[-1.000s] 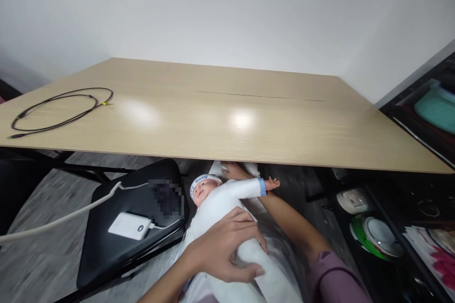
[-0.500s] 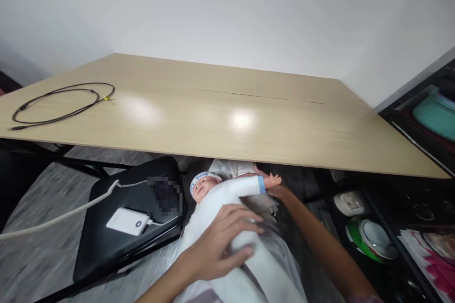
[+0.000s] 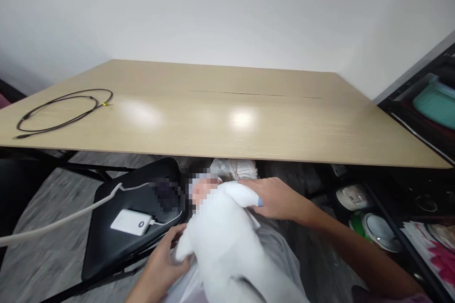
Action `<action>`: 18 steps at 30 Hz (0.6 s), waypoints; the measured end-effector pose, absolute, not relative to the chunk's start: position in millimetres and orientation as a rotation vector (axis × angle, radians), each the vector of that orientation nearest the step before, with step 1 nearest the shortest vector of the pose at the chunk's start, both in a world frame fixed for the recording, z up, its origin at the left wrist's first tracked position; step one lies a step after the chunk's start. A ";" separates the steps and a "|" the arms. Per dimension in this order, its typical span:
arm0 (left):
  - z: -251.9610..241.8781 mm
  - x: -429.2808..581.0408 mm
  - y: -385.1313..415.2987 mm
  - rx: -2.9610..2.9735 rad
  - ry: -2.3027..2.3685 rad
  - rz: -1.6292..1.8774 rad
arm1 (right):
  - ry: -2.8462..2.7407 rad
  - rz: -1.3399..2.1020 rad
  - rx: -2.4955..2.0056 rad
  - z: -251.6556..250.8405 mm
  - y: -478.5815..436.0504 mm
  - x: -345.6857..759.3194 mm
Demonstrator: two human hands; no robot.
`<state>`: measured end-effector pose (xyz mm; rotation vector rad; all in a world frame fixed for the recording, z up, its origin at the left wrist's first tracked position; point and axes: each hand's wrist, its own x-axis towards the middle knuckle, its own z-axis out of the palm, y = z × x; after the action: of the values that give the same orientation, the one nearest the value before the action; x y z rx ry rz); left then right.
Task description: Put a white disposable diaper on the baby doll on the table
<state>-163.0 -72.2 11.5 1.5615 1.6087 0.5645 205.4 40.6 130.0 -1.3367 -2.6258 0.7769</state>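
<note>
A baby doll in a white suit with a blue cuff lies across my lap, its head toward the table; pixelation covers its head. My left hand curls around the doll's sleeve on the left, thumb and fingers on either side of it. On the other side, my right hand closes around the doll's other arm near the blue cuff. Whitish translucent plastic lies beneath the doll.
A wooden table stands ahead, with a coiled black cable at its left. A white power bank with a cable rests on a black chair. At right, a dark shelf holds several items, including a teal container.
My left hand has moved from the doll's middle to its left sleeve. My right hand has come back over the other arm, whose little hand no longer shows.
</note>
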 end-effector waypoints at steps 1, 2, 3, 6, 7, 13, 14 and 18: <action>20.7 -163.0 -75.8 1.594 1.613 0.599 | -2.626 0.740 -1.289 139.9 30.8 210.7; 31.1 -163.5 -78.2 1.640 1.617 0.639 | -2.626 0.697 -1.256 149.9 21.7 218.3; 42.8 -164.3 -78.8 1.703 1.619 0.682 | -2.620 0.632 -1.246 159.8 13.6 227.5; 83.9 -164.9 -65.6 1.961 1.602 0.799 | -2.551 0.347 -1.299 186.6 -3.5 255.3; 98.1 -163.3 -55.2 2.057 1.588 0.830 | -2.513 0.242 -1.321 193.6 -5.9 262.8; 156.9 -129.5 61.8 2.234 1.531 0.621 | -2.248 -0.151 -1.581 202.2 37.0 289.4; 161.9 -121.8 87.2 2.230 1.538 0.537 | -2.220 -0.173 -1.636 199.0 54.4 293.7; 174.1 -96.4 189.9 2.275 1.514 0.459 | -2.153 -0.210 -1.793 177.1 135.4 313.4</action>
<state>-96.4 189.9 174.1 2.2755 1.5136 0.4591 313.4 135.4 177.1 -1.7932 -2.1533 -0.2096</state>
